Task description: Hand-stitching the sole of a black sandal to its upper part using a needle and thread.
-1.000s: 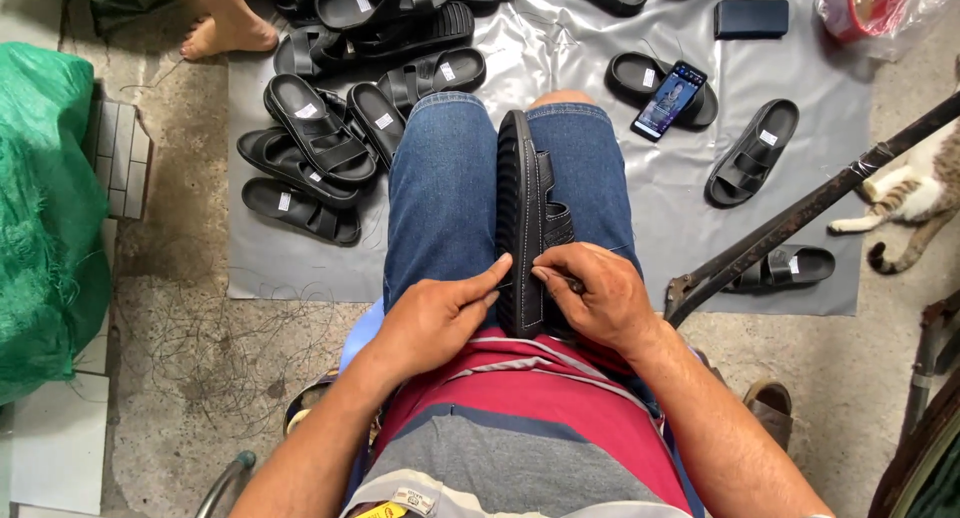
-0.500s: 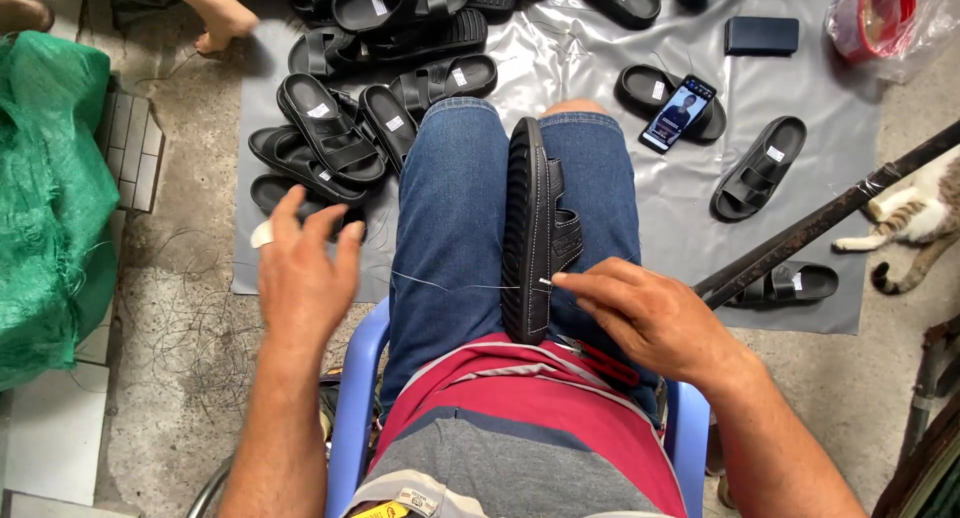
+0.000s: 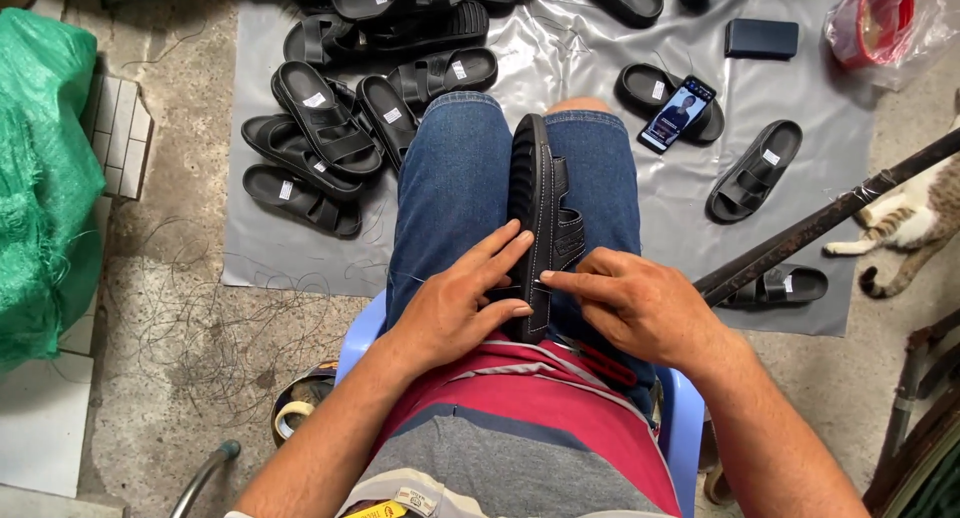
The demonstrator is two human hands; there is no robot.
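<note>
Two hands meet on one black sandal (image 3: 540,208), clamped on edge between the denim-clad thighs, its long axis running straight away from the body toward the knees. The left hand (image 3: 462,303) lies flat against the near end of the sole, fingers spread and pressing from the left; its grip is open, bracing and not clasping. The right hand (image 3: 640,308) comes in from the other side, thumb and forefinger pinched narrow at the sole's edge, seemingly on a needle or thread end, though it is too small to tell which. A fine thread (image 3: 405,275) seems to trail leftward across the thigh. Both hands sit at the heel end, about equally near; the sandal's far end points away from them, toward the knees.

Beyond the knees, a grey plastic sheet (image 3: 600,68) covers the floor, carrying a heap of black sandals (image 3: 340,128) at left, a phone (image 3: 678,113) resting on one sandal, and a dark case (image 3: 761,39). A green sack (image 3: 40,178) bulks far left, loose thread (image 3: 220,328) tangles on the concrete, a dark pole (image 3: 830,223) slants in from the right, and a cat (image 3: 920,213) lies behind it.
</note>
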